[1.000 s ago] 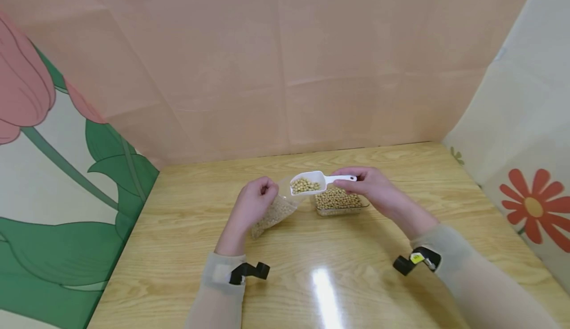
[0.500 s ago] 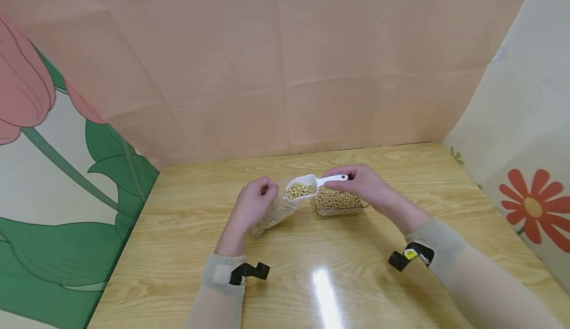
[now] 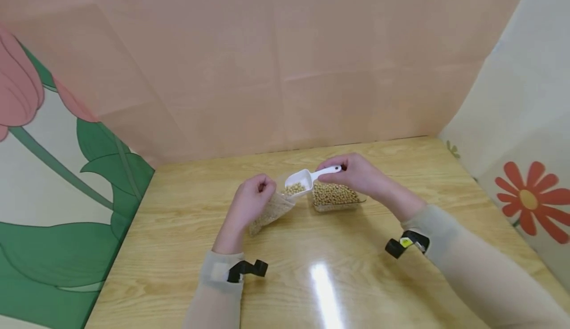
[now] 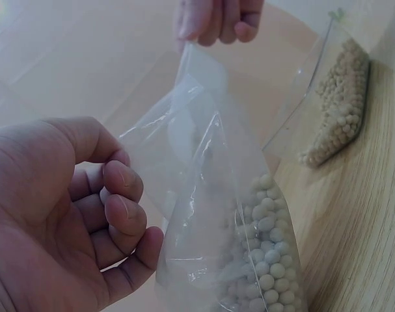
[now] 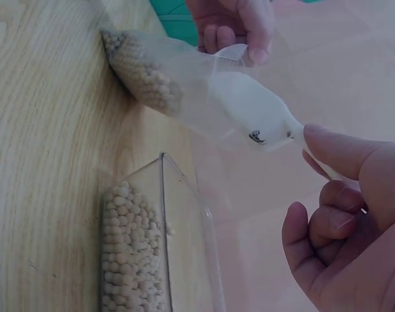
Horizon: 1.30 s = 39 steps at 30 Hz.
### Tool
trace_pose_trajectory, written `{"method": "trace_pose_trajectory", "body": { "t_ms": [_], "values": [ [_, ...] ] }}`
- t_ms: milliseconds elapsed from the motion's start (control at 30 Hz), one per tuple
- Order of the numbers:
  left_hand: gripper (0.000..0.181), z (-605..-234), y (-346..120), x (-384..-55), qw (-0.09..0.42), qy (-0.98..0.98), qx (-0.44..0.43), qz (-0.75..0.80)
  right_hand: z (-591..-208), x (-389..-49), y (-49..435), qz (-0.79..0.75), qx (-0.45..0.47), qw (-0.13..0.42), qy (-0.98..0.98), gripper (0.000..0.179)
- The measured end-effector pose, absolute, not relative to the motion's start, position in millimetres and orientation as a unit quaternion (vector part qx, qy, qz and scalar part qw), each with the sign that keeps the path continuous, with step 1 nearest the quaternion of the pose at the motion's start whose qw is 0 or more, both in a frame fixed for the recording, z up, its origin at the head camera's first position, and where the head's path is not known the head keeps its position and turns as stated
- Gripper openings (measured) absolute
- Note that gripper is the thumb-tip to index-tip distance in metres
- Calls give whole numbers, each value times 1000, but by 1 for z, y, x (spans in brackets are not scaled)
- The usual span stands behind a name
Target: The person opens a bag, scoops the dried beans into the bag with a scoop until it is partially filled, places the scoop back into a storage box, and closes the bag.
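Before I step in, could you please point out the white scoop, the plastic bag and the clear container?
White scoop [image 3: 305,177], head view: inside its bowl, near the handle.
Plastic bag [image 4: 213,195], left wrist view: the side facing the camera.
Clear container [image 3: 336,207], head view: its near wall.

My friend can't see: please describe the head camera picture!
A right hand holds a white plastic scoop of round tan beans in the mouth of a clear plastic bag held by the left hand. A clear rectangular box of beans stands on a light wood-grain table.
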<state>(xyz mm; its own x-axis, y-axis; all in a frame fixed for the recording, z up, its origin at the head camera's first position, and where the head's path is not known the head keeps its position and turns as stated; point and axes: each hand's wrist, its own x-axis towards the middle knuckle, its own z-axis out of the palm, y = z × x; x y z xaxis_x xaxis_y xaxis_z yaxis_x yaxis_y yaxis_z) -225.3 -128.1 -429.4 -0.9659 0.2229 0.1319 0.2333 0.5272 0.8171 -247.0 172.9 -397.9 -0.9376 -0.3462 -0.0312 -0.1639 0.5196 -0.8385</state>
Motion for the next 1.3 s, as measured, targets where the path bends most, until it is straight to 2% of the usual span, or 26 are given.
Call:
{"method": "trace_pose_trajectory", "body": {
  "t_ms": [700,1133,1300],
  "values": [
    [20,-429,-127,-228,11,-878,-113,-465,-390,-249,172,-436,-161,87,881,25],
    [21,-426,-127,-227,9,-874,-111,-473,-395,-251,195,-543,-106,118,824,46],
    [22,-427,-127,-226,7,-874,-119,-471,-399,-249,210,-557,-94,112,817,47]
  ]
}}
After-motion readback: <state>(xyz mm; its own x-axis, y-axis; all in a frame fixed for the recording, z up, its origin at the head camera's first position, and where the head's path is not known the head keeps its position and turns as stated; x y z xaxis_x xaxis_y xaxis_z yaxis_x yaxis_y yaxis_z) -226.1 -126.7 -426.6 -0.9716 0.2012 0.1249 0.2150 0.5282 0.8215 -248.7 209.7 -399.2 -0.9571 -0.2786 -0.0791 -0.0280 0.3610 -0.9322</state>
